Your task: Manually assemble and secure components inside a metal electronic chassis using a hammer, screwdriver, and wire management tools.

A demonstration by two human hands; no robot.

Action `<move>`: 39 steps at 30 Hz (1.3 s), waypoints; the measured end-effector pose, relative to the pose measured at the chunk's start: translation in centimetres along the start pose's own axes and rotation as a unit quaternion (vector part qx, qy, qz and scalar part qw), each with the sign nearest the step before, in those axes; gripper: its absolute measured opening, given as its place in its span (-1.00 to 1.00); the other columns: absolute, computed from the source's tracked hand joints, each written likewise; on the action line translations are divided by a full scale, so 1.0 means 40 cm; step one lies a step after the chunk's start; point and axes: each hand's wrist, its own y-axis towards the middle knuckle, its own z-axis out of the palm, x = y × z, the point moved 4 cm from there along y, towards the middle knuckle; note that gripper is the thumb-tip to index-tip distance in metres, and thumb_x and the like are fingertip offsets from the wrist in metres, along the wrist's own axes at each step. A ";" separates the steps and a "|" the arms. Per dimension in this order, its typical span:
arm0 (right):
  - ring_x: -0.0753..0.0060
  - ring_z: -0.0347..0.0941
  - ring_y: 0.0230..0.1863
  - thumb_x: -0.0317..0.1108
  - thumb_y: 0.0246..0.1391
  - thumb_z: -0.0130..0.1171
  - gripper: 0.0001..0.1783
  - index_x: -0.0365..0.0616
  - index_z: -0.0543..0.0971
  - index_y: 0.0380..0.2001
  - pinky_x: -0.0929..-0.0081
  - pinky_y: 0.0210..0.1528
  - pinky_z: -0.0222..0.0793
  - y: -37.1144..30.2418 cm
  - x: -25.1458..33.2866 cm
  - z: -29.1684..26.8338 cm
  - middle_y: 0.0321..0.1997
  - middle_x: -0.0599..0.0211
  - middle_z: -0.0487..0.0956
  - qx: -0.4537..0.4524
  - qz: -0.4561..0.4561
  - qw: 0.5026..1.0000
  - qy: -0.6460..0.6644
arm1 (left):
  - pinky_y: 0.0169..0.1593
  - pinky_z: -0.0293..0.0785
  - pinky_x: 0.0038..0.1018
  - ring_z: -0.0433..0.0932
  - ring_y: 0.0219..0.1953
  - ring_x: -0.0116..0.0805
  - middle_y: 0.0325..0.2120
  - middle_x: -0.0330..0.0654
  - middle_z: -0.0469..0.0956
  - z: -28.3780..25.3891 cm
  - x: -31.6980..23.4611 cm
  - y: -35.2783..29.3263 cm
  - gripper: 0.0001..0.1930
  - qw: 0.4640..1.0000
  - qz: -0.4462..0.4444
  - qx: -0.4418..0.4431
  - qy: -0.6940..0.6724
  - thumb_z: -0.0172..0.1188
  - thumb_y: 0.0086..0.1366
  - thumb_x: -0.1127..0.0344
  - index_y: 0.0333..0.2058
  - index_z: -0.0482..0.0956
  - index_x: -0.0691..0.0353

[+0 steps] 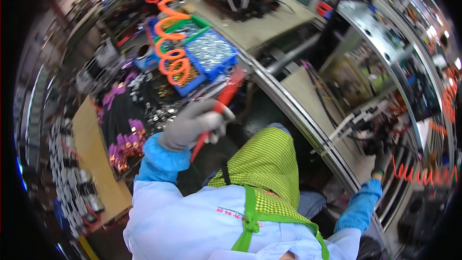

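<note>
My left hand (195,124), in a grey glove and blue sleeve cover, is closed around a long red tool (232,89). The tool slants from below my fingers up to the right, and motion blur hides its kind. Far out to the right, my right hand (382,158), also gloved, reaches to a dark object (373,139) by the rack. Its fingers are too dark and small to make out. Beyond my left hand stand a blue bin of small silvery metal parts (211,52) and a blue bin of brass-coloured parts (187,81).
Orange coiled hose (173,33) hangs over the bins. Purple-ended parts (127,144) and loose metal pieces (161,113) lie on the left bench. A metal frame rail (288,101) runs diagonally past my knee. Grey tubes (353,125) sit at the right; more red coiled hose (418,175) hangs there.
</note>
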 end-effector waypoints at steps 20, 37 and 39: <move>0.46 0.46 -0.14 -0.19 0.15 0.14 -0.51 -0.27 0.41 0.07 0.51 -0.09 0.41 0.046 -0.257 0.062 -0.04 0.30 0.52 -0.027 0.207 0.935 0.288 | -0.36 0.44 -0.44 0.53 -0.52 -0.37 -0.54 -0.12 0.56 -1.039 0.003 0.046 -0.63 0.662 0.220 -0.631 0.340 0.11 0.26 0.00 -0.22 0.58 0.20; 0.28 0.35 0.15 -0.02 0.32 -0.31 -0.45 -0.15 0.31 0.19 0.35 0.19 0.25 0.055 0.178 -0.100 0.16 0.17 0.43 -0.311 0.152 0.850 0.398 | 0.10 0.34 -0.37 0.37 0.06 -0.22 0.06 -0.05 0.32 -0.508 -0.066 -0.072 -0.47 0.711 0.362 -0.599 0.071 0.00 0.35 0.10 0.17 0.23 0.31; 0.32 0.35 0.13 0.01 0.32 -0.32 -0.44 -0.16 0.31 0.17 0.35 0.16 0.28 0.024 0.179 -0.103 0.08 0.19 0.47 -0.388 0.133 0.751 0.517 | -0.04 0.37 -0.44 0.41 -0.18 -0.35 -0.10 -0.08 0.38 -0.336 -0.091 -0.032 -0.52 0.754 0.421 -0.499 0.077 -0.09 0.37 0.08 0.07 0.31 0.38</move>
